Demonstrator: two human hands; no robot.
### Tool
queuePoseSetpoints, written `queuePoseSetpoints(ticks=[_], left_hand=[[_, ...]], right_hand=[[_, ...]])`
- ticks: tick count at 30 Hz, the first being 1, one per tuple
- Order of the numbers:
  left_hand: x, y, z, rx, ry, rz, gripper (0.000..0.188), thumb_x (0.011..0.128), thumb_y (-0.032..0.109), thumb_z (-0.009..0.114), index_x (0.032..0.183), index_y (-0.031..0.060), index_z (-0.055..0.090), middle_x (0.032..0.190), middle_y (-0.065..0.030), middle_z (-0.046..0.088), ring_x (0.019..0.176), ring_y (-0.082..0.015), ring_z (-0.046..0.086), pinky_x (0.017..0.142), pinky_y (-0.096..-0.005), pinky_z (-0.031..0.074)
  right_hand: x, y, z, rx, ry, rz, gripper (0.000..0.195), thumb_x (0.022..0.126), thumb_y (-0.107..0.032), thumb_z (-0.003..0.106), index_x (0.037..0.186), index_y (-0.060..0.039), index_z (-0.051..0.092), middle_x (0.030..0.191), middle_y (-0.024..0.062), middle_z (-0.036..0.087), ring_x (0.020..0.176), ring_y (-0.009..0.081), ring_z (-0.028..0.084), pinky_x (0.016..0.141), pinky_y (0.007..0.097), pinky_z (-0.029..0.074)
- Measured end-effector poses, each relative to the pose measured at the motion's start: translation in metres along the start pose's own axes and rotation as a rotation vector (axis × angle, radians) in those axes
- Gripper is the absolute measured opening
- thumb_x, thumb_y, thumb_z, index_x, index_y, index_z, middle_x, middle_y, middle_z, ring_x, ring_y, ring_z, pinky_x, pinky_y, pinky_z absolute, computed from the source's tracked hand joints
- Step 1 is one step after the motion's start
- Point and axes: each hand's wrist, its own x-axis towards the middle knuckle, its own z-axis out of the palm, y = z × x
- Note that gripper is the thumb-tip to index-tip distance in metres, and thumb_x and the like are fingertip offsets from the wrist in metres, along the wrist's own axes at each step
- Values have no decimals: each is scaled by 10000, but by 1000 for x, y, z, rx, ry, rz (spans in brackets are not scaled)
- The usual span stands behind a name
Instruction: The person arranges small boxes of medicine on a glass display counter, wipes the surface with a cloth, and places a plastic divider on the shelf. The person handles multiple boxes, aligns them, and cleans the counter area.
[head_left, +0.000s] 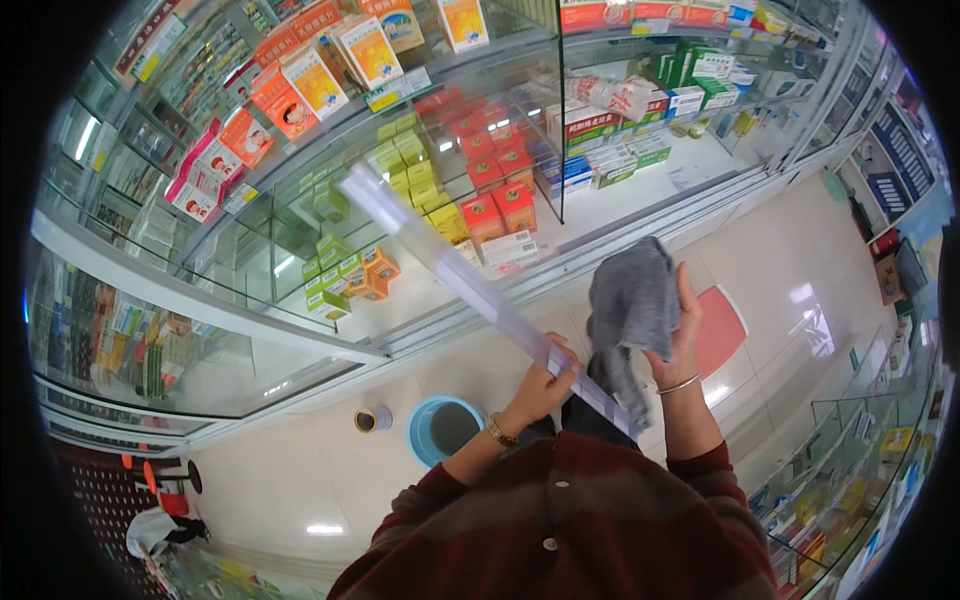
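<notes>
My left hand (546, 384) grips a long, clear plastic strip (457, 281) near its lower end. The strip slants up and left, its far end in front of the glass shelves. A grey cloth (634, 300) hangs over my right hand (679, 330), which holds it from the right side with the thumb and fingers partly hidden. The cloth's lower tail hangs beside the strip's near end; whether they touch is unclear.
Glass display shelves (480, 296) with medicine boxes stand in front. On the tiled floor are a blue bucket (418, 442) of dark water, a small can (373, 419) and a red-topped stool (721, 330). Another glass case (832, 480) stands at the lower right.
</notes>
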Motion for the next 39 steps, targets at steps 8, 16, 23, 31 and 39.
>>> queuePoseSetpoints(ticks=[8,16,23,31,39], left_hand=[[-17,22,73,602,-162,102,319,944,243,549,1067,-49,515,998,-279,589,930,-461,578,790,-474,476],[-32,12,129,525,-115,-14,369,944,246,544,1135,-59,465,1033,-297,565,947,-462,570,824,-468,472],[-35,-8,159,298,-194,-177,412,915,232,603,1190,-50,481,1037,-172,600,941,-275,616,799,-379,502],[-53,9,174,64,-225,-125,469,853,260,692,1204,-3,525,1083,-93,620,992,-178,600,827,-314,501],[-67,41,141,-158,-6,-441,565,961,540,492,1223,40,513,1059,-70,609,951,-157,614,772,-287,541]], right_hand=[[-10,10,77,-677,-450,-369,401,912,-157,614,1276,3,558,1282,99,527,1178,207,511,995,321,408],[-29,8,63,-1270,-430,-761,460,868,-84,660,1304,1,542,1202,127,512,1113,220,506,940,302,416],[-73,-10,-32,-1547,-404,-619,455,848,-82,662,1291,-37,568,1127,153,565,1008,252,576,850,309,465],[-137,-37,-119,-1580,-440,-297,437,812,-119,694,1235,-57,605,1094,169,589,961,315,607,814,368,498],[-161,-29,-127,-1511,-467,-312,447,781,-126,708,1215,-73,617,1056,150,618,895,324,633,794,368,512]])
